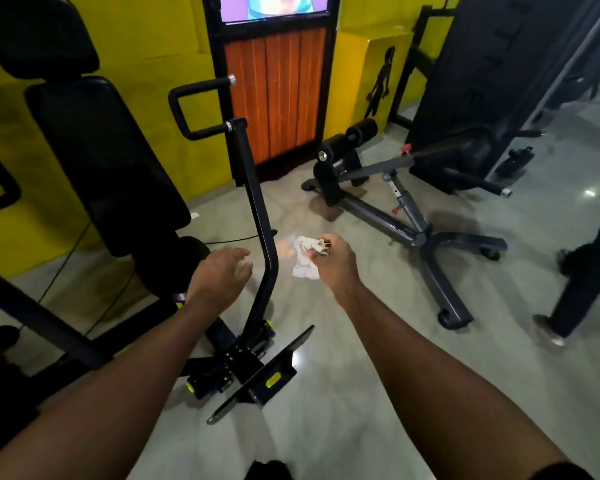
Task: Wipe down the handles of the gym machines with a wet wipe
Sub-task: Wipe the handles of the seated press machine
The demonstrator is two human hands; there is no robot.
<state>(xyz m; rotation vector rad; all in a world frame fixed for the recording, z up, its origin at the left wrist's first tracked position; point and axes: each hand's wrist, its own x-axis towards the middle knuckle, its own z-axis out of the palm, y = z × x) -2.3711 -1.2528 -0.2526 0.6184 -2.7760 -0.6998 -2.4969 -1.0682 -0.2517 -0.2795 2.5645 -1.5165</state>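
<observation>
The right hand (333,259) pinches the crumpled wet wipe (305,258) near frame centre, bunched for rubbing. The left hand (222,275) hangs open, fingers relaxed, just beside the machine's upright bar (260,216) — probably to steady it. The looped handle (184,109) waits at eleven o'clock, untouched.

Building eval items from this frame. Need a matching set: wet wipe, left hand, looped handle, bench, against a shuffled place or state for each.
Column one
1. wet wipe
2. left hand
3. looped handle
4. bench

Column two
A. on the floor, near the orange panel
B. pinched in the right hand
C. open, holding nothing
D. atop the black lever arm, untouched

Pairs: 1-B, 2-C, 3-D, 4-A
</observation>
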